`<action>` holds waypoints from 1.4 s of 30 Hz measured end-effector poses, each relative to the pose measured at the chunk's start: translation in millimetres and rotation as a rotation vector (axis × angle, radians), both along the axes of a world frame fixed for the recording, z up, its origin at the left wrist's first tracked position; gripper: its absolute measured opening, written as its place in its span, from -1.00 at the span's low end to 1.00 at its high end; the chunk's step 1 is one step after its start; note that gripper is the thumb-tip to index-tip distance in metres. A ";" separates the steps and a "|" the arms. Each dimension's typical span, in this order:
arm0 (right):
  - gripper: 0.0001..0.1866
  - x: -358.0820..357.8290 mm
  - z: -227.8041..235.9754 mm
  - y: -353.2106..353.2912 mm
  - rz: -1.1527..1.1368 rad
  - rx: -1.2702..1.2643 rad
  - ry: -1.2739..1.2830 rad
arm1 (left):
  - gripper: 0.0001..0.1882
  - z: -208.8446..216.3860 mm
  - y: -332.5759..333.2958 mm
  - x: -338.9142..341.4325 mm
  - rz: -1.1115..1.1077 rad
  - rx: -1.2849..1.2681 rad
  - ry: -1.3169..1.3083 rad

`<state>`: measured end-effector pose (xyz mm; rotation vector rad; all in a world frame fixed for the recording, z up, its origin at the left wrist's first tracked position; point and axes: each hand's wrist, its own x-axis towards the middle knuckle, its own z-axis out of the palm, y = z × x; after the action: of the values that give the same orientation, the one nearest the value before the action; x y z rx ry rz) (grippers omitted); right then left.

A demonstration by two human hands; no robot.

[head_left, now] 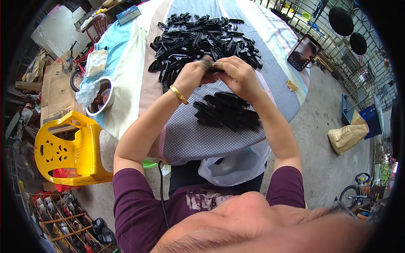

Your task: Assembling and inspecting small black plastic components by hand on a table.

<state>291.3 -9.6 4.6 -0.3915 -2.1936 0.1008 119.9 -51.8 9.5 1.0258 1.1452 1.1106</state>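
Observation:
My left hand [197, 74] and my right hand [238, 77] meet above the table, fingers pinched closed around a small black plastic piece [217, 71]. The fingers cover most of that piece, so its exact shape cannot be made out. Just beyond my hands spreads a large heap of narrow black plastic parts [190, 40]. On the near side, below my right hand, lies a smaller pile of similar black parts [225, 111]. A gold bangle [179, 94] circles my left wrist.
A patterned cloth covers the round table [185, 145]. A phone [303, 52] stands at its right edge; a bowl [107, 101] and clear plastic bag [87, 96] sit left. A white plastic bag [236, 168] hangs at my lap. A yellow chair [88, 147] stands at left.

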 end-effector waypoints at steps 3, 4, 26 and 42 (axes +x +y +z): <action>-0.75 -2.4 1.2 -2.3 0.034 -0.003 0.043 | -0.66 -4.5 -4.6 -1.4 -0.073 0.260 0.039; -0.75 -1.7 1.7 -2.3 0.033 -0.002 0.043 | -0.67 -1.6 -1.8 -5.4 -0.125 0.244 0.035; -0.73 20.5 9.9 18.3 0.228 -0.840 0.127 | -0.70 16.1 -12.7 -5.6 -0.145 0.629 0.724; -0.82 62.5 -21.1 75.9 -0.728 -0.320 -0.128 | -0.76 -19.6 47.5 13.4 -0.210 1.039 1.582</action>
<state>353.8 66.3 -16.4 -1.3764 -2.0246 0.0243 133.4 -4.3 -10.1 3.0567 1.4867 0.5007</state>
